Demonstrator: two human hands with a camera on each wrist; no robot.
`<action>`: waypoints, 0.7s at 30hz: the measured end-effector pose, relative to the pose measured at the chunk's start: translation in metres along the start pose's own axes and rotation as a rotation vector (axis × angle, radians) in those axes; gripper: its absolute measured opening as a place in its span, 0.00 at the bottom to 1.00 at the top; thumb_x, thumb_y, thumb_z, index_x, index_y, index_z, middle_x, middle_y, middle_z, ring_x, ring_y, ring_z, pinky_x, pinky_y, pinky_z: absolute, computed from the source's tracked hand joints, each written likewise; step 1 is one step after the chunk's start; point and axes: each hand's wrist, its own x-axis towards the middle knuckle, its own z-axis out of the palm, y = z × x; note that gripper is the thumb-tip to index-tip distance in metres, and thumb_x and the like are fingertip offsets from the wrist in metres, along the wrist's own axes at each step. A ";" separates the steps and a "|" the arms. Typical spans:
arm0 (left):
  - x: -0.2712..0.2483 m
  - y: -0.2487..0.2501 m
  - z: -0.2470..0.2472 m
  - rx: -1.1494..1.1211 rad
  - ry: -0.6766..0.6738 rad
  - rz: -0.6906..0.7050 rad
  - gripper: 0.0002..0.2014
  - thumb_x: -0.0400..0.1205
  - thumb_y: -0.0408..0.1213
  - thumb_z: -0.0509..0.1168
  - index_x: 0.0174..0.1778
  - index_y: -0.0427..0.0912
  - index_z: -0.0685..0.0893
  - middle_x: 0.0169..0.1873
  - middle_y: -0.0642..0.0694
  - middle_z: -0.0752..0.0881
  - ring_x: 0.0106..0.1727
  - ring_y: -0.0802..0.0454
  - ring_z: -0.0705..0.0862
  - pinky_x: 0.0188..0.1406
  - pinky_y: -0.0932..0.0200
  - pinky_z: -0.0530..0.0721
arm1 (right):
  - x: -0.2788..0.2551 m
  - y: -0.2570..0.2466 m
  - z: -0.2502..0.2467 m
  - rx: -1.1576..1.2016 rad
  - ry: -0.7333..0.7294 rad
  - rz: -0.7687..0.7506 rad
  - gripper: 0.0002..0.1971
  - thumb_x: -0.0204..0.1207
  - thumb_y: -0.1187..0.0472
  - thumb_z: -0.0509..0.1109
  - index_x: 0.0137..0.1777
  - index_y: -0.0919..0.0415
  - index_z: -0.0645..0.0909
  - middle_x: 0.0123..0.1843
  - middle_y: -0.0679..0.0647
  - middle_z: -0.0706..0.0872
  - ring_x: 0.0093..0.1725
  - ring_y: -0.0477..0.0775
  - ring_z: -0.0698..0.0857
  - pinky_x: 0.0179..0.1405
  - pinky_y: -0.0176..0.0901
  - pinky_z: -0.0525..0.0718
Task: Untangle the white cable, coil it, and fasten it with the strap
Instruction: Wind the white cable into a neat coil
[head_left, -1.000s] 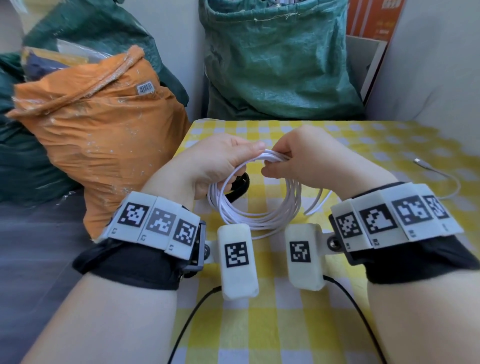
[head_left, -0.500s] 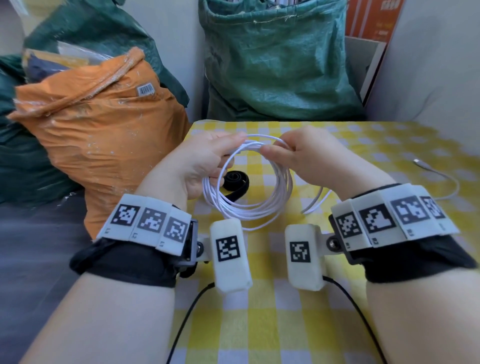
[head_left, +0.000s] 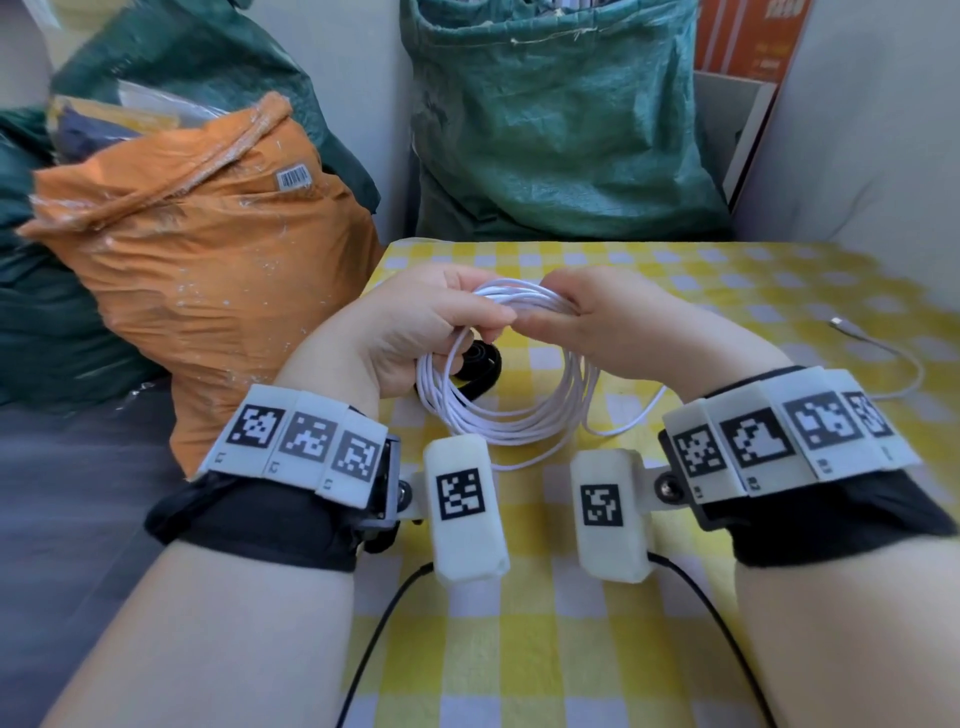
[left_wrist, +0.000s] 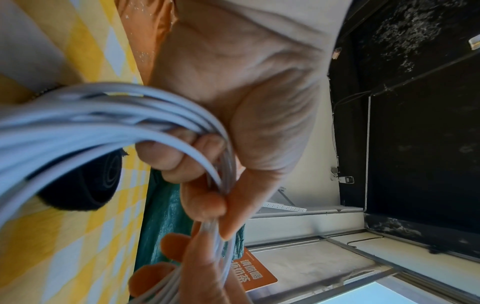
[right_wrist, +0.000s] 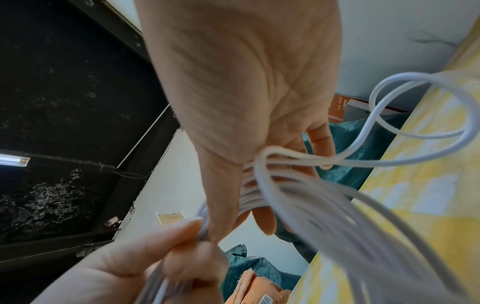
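Both hands, left hand (head_left: 415, 317) and right hand (head_left: 597, 317), pinch the top of the white cable (head_left: 498, 415) coil, so I'd keep one pinching while the other grabs the black strap (head_left: 480, 364) just beyond it.

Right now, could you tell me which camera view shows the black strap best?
The left wrist view: the black strap appears large, rolled up on the checked tablecloth behind the white cable. The head view shows it small, partly hidden by the left hand and the coil. The right wrist view misses it.
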 end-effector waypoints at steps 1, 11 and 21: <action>0.000 0.001 0.000 0.002 -0.001 -0.007 0.09 0.80 0.27 0.63 0.52 0.36 0.87 0.26 0.42 0.73 0.25 0.54 0.63 0.23 0.63 0.58 | 0.000 0.001 -0.001 -0.008 -0.002 0.003 0.17 0.77 0.44 0.66 0.46 0.59 0.79 0.34 0.49 0.77 0.31 0.47 0.74 0.27 0.42 0.67; 0.002 0.000 -0.006 -0.233 0.206 -0.070 0.18 0.80 0.51 0.64 0.29 0.48 0.70 0.17 0.54 0.58 0.16 0.59 0.55 0.15 0.66 0.52 | -0.004 0.007 -0.009 0.052 0.011 0.068 0.14 0.64 0.48 0.81 0.47 0.47 0.82 0.40 0.43 0.83 0.38 0.45 0.82 0.27 0.38 0.74; 0.002 -0.005 -0.026 -0.503 0.525 -0.092 0.19 0.84 0.48 0.61 0.28 0.47 0.69 0.12 0.53 0.58 0.12 0.57 0.55 0.12 0.67 0.55 | -0.002 0.016 -0.014 -0.054 0.248 0.149 0.09 0.69 0.69 0.73 0.42 0.54 0.85 0.36 0.49 0.85 0.40 0.53 0.83 0.29 0.37 0.75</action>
